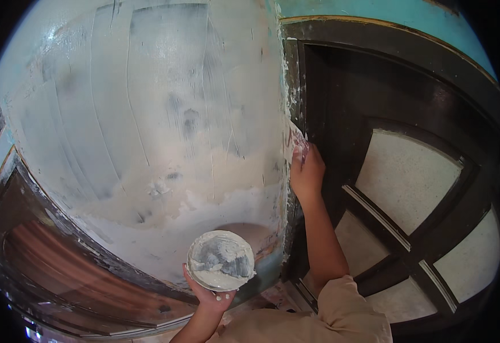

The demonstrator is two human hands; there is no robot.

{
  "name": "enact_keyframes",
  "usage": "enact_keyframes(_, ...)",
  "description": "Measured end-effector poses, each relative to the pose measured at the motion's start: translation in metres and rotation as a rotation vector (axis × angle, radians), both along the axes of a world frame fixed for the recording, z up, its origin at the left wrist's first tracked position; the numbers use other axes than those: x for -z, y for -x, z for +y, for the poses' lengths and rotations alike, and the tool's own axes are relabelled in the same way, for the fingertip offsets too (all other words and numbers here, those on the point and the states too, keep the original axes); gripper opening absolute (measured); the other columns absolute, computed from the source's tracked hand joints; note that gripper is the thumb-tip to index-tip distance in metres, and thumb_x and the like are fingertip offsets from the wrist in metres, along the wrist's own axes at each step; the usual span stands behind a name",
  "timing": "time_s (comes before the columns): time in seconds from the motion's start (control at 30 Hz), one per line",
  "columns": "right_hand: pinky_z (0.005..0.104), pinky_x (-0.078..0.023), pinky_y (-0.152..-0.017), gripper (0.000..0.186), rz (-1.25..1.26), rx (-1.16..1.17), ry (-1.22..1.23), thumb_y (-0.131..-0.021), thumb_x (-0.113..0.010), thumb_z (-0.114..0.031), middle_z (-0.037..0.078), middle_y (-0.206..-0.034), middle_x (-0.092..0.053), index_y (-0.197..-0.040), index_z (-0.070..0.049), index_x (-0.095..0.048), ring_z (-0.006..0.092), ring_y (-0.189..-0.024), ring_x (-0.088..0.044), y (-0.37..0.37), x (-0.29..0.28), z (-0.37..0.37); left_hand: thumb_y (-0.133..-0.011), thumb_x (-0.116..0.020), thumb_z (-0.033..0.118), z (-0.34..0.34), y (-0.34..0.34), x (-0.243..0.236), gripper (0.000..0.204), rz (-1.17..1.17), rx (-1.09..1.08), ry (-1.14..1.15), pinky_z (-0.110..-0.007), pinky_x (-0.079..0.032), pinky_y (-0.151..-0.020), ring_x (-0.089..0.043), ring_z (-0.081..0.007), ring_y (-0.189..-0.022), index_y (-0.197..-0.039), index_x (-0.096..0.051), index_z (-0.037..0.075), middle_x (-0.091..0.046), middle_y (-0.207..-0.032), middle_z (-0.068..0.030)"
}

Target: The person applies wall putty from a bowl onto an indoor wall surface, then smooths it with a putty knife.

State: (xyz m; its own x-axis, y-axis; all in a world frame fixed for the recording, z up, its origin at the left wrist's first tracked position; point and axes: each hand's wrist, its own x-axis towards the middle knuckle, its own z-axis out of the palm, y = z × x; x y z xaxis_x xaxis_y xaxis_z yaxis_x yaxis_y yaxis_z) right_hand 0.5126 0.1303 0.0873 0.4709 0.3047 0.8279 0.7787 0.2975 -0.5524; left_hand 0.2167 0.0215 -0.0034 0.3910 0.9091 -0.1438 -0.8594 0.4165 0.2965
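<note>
My left hand (pixel 211 298), low in the middle, holds a round, shallow container (pixel 218 287) from beneath, its fingertips dotted with white. Pale, creamy putty (pixel 232 251) is smeared inside it, with greyer patches of the bottom showing through. Higher up and to the right, my right hand (pixel 308 176) is closed around a flat putty scraper (pixel 297 139), stained whitish and dark red. Its blade lies against the right edge of the wall (pixel 164 120), beside the dark door frame (pixel 293 86). My fingers partly hide the scraper. Ridged streaks and damp-looking grey patches of putty cover the wall.
To the right stands a dark door (pixel 370 94) with pale panels (pixel 410 171). Turquoise wall (pixel 375 10) shows above its frame. At the lower left is a dark-framed opening (pixel 18 166) with reddish-brown curtain-like folds (pixel 72 268). White smears mark both frames.
</note>
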Motion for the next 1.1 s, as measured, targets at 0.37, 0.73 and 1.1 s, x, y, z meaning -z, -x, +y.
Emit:
enact_keyframes(0.37,0.0479,-0.049,-0.073,0.023,-0.011,-0.03,-0.029,-0.086,-0.057,-0.008,0.024,-0.093,-0.06,-0.105,0.005,-0.057,0.045,-0.086,-0.059,-0.001,0.032,0.001,-0.083,-0.04,0.073,0.009,-0.007,0.005,0.077,0.017,-0.003,0.044,-0.055,-0.038,-0.104,-0.044,-0.0341,-0.129,-0.141,-0.042,0.022,-0.042,-0.143,-0.0063)
enact_keyframes(0.73,0.0453,-0.049,-0.073,0.019,0.018,-0.008,-0.073,-0.088,-0.056,-0.01,0.023,-0.09,-0.06,-0.102,0.003,-0.058,0.0437,-0.083,-0.06,-0.002,0.006,0.004,-0.084,-0.037,0.074,0.012,-0.013,0.004,0.077,0.057,-0.031,0.041,-0.056,-0.038,-0.103,-0.045,-0.0338,-0.128,-0.14,-0.043,0.021,-0.043,-0.142,-0.0077)
enact_keyframes(1.1,0.0473,-0.048,-0.073,0.019,-0.041,-0.065,-0.061,-0.088,-0.056,-0.01,0.024,-0.091,-0.06,-0.102,0.001,-0.057,0.0448,-0.084,-0.059,-0.005,-0.02,0.005,-0.085,-0.035,0.073,-0.002,-0.023,-0.01,0.077,-0.707,-0.043,0.161,-0.056,-0.041,-0.101,-0.046,-0.0347,-0.126,-0.141,-0.042,0.021,-0.043,-0.142,-0.0073)
